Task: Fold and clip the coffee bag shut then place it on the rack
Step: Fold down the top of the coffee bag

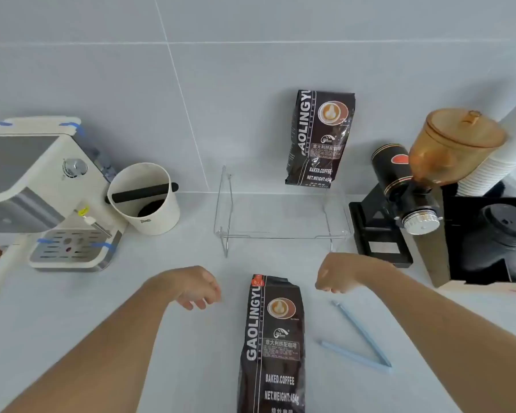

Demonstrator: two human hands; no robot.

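A black coffee bag [273, 344] lies flat on the white counter in front of me, its top end pointing away. My left hand [195, 286] hovers just left of the bag's top, fingers loosely curled, holding nothing. My right hand [338, 274] hangs to the right of the bag's top, also loosely curled and empty. A light blue bag clip [359, 342] lies open in a V on the counter right of the bag. The clear acrylic rack [280, 234] stands beyond the hands, and a second coffee bag [320, 138] stands on it against the wall.
A cream espresso machine [42, 192] sits at the left with a white knock box [145, 201] beside it. A black grinder with an amber hopper [414, 186] stands right of the rack. Stacked paper cups and black lids [495, 204] fill the far right.
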